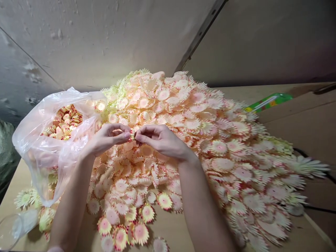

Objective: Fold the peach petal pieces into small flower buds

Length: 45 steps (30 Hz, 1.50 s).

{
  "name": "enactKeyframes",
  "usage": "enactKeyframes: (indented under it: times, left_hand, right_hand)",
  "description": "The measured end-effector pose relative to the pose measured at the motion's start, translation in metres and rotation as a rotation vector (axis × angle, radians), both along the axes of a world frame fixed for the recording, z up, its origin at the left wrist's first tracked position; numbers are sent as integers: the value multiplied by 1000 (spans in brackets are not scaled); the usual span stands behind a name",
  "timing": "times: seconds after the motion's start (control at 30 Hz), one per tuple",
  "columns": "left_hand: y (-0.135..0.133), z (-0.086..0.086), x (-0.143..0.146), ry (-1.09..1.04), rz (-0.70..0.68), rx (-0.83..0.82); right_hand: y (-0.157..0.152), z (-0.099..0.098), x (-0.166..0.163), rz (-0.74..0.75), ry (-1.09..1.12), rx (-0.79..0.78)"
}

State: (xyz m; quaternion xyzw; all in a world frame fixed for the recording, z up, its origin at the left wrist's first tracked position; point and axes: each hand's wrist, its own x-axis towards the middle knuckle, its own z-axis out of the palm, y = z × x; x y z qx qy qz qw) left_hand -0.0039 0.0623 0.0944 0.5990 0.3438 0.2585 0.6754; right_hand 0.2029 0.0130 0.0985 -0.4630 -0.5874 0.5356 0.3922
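Pale pink-and-cream fringed flower discs (183, 115), many red-tipped, thin material, piled in a big mound from the centre to the right of frame. Mound sits on a light wood-toned table (173, 227), bare patches at bottom centre and lower left. Brown cardboard-like sheet (296, 129) at right edge, next to the mound. Translucent white plastic bag (34, 136) at left of frame, mouth open, beside the mound; small curled cream pieces with red edges (68, 122) inside.

Left hand (112, 138) and right hand (160, 138) meet mid-frame over the mound, fingertips close together. Left thumb and finger pinch a small yellow-and-red fringed piece (132, 135). Right thumb and forefinger come together at its right side; cannot tell if gripping or only touching.

Green printed packet with white stripe (270, 101), upper right, at the mound's edge. Clear round cup-like item (10, 227), lower left corner, cut off by the frame. Loose single yellow-and-pink disc with red fringe (140, 233), bottom centre, near other discs.
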Motion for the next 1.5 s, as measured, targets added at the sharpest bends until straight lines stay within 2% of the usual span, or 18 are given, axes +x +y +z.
enactKeyframes:
  times: [0.1, 0.23, 0.3, 0.43, 0.5, 0.57, 0.6, 0.73, 0.8, 0.97, 1.03, 1.27, 1.5]
  left_hand:
    - [1, -1, 0, -18, 27, -8]
    - [0, 2, -1, -36, 95, -23]
    - [0, 4, -3, -12, 111, -7]
    - [1, 4, -4, 102, 118, 76]
    - [1, 2, -3, 173, 98, 119]
    - [1, -1, 0, 216, 93, 149]
    - [1, -2, 1, 222, 97, 156]
    - [1, -5, 6, 172, 66, 149]
    - [1, -5, 6, 113, 34, 114]
    - [0, -1, 7, -74, 19, -104]
    - [-1, -1, 7, -108, 18, -143]
    - [-1, -3, 8, -145, 16, -136]
    - [-2, 3, 7, -143, 44, -128]
  right_hand:
    - [1, -2, 0, -40, 11, 14]
    - [6, -11, 7, -169, -3, 78]
    - [10, -17, 15, -335, -56, 145]
    - [14, -21, 31, -781, -317, 329]
    - [11, -16, 32, -852, -453, 398]
    - [6, -8, 25, -811, -522, 444]
    - [3, -4, 19, -745, -523, 450]
    - [-2, 3, -4, -290, -375, 304]
    - [-2, 0, -10, -189, -297, 244]
    - [2, -9, -8, -126, -95, 138]
    - [4, -10, -6, -106, -34, 110]
    - [5, -11, -2, -88, 88, 48]
    - [3, -5, 3, -34, 93, 22]
